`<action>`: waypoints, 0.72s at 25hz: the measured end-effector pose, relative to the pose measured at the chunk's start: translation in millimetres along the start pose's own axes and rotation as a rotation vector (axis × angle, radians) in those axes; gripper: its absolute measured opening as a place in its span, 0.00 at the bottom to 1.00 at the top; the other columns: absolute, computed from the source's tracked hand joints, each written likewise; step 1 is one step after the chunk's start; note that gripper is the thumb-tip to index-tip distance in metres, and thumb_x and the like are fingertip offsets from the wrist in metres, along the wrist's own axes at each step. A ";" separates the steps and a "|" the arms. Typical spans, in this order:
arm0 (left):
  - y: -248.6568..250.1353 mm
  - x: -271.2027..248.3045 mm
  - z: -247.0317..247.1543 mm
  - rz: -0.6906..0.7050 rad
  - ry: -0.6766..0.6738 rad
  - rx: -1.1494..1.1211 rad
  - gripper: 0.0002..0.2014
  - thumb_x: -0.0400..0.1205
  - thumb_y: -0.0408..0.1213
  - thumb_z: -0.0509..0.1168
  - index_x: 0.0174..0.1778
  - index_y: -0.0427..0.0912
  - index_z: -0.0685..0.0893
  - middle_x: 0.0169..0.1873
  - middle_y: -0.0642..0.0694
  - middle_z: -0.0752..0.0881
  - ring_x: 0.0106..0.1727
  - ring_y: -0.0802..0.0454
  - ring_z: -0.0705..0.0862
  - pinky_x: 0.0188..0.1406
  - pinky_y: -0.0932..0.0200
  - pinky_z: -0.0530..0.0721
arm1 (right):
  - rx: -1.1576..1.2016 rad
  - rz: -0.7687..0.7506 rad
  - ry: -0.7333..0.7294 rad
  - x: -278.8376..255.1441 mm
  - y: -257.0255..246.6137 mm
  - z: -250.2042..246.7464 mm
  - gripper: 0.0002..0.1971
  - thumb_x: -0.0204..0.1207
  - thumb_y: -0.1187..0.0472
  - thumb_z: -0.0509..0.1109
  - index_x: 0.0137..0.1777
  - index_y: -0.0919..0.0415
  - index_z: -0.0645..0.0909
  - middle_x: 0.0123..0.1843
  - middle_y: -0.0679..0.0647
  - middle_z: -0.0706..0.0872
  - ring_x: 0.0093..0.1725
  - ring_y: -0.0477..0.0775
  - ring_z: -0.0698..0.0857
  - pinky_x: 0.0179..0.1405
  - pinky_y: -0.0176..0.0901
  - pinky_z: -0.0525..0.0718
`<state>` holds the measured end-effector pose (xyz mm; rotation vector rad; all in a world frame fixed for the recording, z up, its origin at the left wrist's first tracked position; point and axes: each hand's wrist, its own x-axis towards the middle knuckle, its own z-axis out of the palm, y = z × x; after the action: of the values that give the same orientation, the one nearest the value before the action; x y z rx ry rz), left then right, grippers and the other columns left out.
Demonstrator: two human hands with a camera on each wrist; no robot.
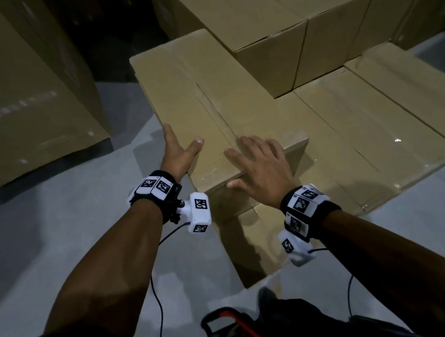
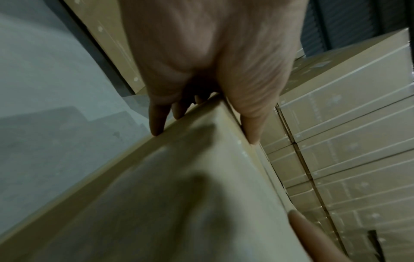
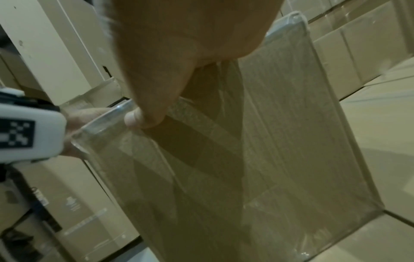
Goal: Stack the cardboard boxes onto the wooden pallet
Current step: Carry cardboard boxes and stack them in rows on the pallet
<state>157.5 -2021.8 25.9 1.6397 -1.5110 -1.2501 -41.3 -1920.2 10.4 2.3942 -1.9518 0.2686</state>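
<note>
Fingers (image 1: 252, 146) of the right hand (image 1: 259, 171) lie spread and nearly straight on the top of the cardboard box (image 1: 211, 103), palm down near its close edge, gripping nothing. On the left hand (image 1: 176, 153) the thumb rests flat on the top while the straight fingers (image 2: 156, 122) run down the box's left side at the near corner, so the hand presses the corner from both faces. That box, its top seam taped, sits on a lower box (image 1: 258, 238) in the front of the stack. To its right lie more low boxes (image 1: 369, 127), side by side, and behind them a taller row (image 1: 278, 11). Large cartons (image 1: 5, 94) stand on the grey floor (image 1: 60, 237) to the left. I cannot make out the pallet under the stack.
</note>
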 end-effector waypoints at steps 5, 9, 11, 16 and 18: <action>7.7 28.7 -11.5 0.018 -0.021 0.025 0.45 0.85 0.47 0.68 0.88 0.47 0.42 0.88 0.49 0.47 0.87 0.50 0.51 0.85 0.50 0.55 | -0.011 -0.022 0.023 38.3 8.7 7.0 0.37 0.78 0.25 0.53 0.81 0.46 0.68 0.82 0.60 0.70 0.80 0.64 0.67 0.77 0.62 0.58; 12.6 51.4 -23.3 0.035 -0.019 0.029 0.43 0.85 0.46 0.67 0.88 0.48 0.45 0.88 0.49 0.49 0.87 0.50 0.52 0.85 0.50 0.56 | -0.034 -0.008 0.000 70.0 7.5 9.0 0.37 0.78 0.26 0.54 0.82 0.45 0.66 0.84 0.59 0.66 0.82 0.63 0.64 0.79 0.63 0.57; 11.2 68.6 -28.7 0.059 -0.018 0.037 0.42 0.86 0.48 0.66 0.88 0.48 0.47 0.88 0.48 0.49 0.87 0.50 0.51 0.85 0.50 0.54 | -0.030 0.014 0.008 87.6 7.6 11.2 0.37 0.78 0.27 0.54 0.82 0.45 0.65 0.85 0.58 0.65 0.83 0.62 0.63 0.80 0.63 0.56; 3.9 113.4 -49.0 0.090 -0.020 0.091 0.39 0.85 0.49 0.67 0.87 0.51 0.52 0.85 0.41 0.47 0.85 0.45 0.56 0.72 0.62 0.57 | -0.087 0.068 0.042 131.1 0.3 26.6 0.38 0.77 0.25 0.51 0.81 0.45 0.67 0.84 0.58 0.68 0.81 0.61 0.67 0.79 0.63 0.60; 1.5 128.6 -58.8 0.116 -0.041 0.075 0.39 0.83 0.48 0.70 0.86 0.50 0.55 0.80 0.41 0.50 0.81 0.46 0.60 0.67 0.65 0.59 | -0.074 0.089 0.050 143.1 -5.8 31.2 0.38 0.78 0.24 0.51 0.80 0.47 0.70 0.82 0.59 0.71 0.79 0.62 0.70 0.78 0.64 0.62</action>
<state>199.8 -2156.6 18.4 1.5577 -1.6722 -1.1842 -4.7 -2062.0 3.0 2.2375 -2.0120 0.2529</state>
